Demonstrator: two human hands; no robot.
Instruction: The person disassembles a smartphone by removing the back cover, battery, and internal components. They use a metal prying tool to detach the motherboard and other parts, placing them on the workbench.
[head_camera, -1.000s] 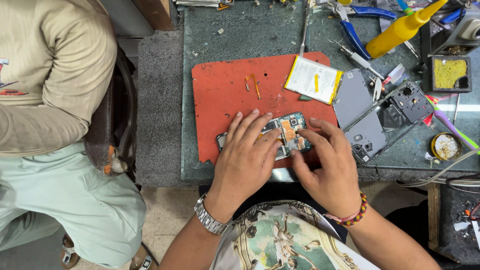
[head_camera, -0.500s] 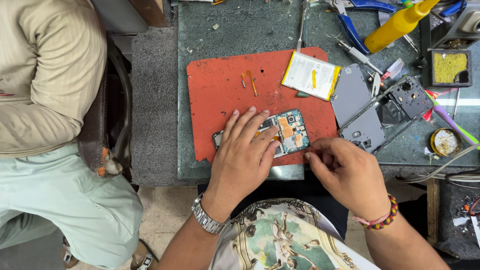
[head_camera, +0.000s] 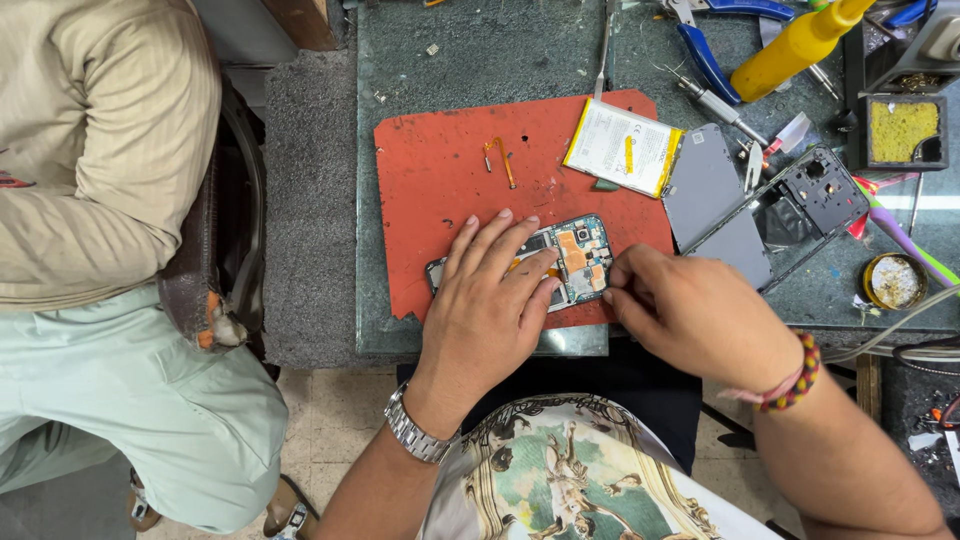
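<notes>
An opened phone (head_camera: 578, 256) with its circuit board showing lies on a red mat (head_camera: 450, 190) at the bench's near edge. My left hand (head_camera: 490, 300) lies flat over the phone's left half and holds it down, with a metal watch on the wrist. My right hand (head_camera: 700, 315) sits just right of the phone. Its fingertips are pinched together at the phone's right edge, and nothing shows between them. A beaded bracelet is on that wrist.
On the mat lie a white battery (head_camera: 622, 147) and an orange flex strip (head_camera: 500, 160). A grey back cover (head_camera: 705, 190), black phone frame (head_camera: 815, 195), yellow bottle (head_camera: 795, 45), blue pliers (head_camera: 705, 55), sponge tray (head_camera: 900, 130) and small tin (head_camera: 893, 282) crowd the right. Another person (head_camera: 100, 200) sits at left.
My right hand has drawn its fingers off the top of the phone and now pinches at its right edge. My left hand has stayed pressed on the phone.
</notes>
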